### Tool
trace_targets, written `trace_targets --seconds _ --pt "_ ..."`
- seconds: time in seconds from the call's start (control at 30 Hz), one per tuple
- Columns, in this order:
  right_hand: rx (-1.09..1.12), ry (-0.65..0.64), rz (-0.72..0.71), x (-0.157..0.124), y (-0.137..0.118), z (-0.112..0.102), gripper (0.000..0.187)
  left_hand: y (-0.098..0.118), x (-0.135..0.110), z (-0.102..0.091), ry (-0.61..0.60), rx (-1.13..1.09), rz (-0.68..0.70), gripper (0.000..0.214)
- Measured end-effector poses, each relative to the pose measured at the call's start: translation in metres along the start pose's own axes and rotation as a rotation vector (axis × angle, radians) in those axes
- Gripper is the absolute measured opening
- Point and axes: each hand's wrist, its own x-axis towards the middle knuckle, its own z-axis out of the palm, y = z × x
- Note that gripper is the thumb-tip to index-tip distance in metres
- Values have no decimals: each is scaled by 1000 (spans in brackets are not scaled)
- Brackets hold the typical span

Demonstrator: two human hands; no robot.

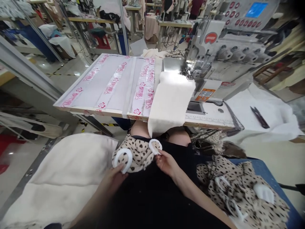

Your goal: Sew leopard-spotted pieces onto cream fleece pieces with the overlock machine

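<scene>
- The left hand (116, 178) is closed around the lower edge of a leopard-spotted fabric piece (134, 156), and the right hand (167, 163) is pinching its other side; both grips are held over the lap, in front of the table edge.
- Two white loops (122, 159) are seen on the held piece, one beside each hand, so that piece appears to be fitted with its loops, though their fastening cannot be made out.
- One heap of spotted fabric (240, 197) is placed on a blue surface (270, 171) to the right; at least two white shapes are visible in it, but the exact number of pieces cannot be told.
- One cream fleece strip (170, 101) is laid across the machine table and hangs over its edge, its far end near the needle area of one overlock sewing machine (214, 63); no stitching can be made out on it.
- One large folded cream fleece stack (59, 178) is left lying to the left of the hands, apparently not yet worked.
- One pair of black thread snips (259, 117) is lying on a white cloth (269, 111) to the right of the machine.
</scene>
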Motion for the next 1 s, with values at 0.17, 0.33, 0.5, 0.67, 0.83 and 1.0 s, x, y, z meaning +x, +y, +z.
trace_targets --seconds 0.17,0.33,0.5,0.67,0.83,1.0 --pt "30 -62 -143 -16 4 2 26 6 -7 11 7 -48 94 37" --pt "-147 -179 -351 -32 10 11 29 13 -6 20 21 -89 168 39" --pt "-207 -201 -500 -43 9 29 32 18 -6 25 -116 -121 234 51" --pt "-143 -245 -490 -58 6 38 34 17 -17 19 -365 -281 61 54" --pt "-33 -345 -444 -76 7 38 37 18 -24 5 -608 -268 14 44" --pt "34 -393 -203 -72 8 39 29 23 -11 9 -721 -223 -6 47"
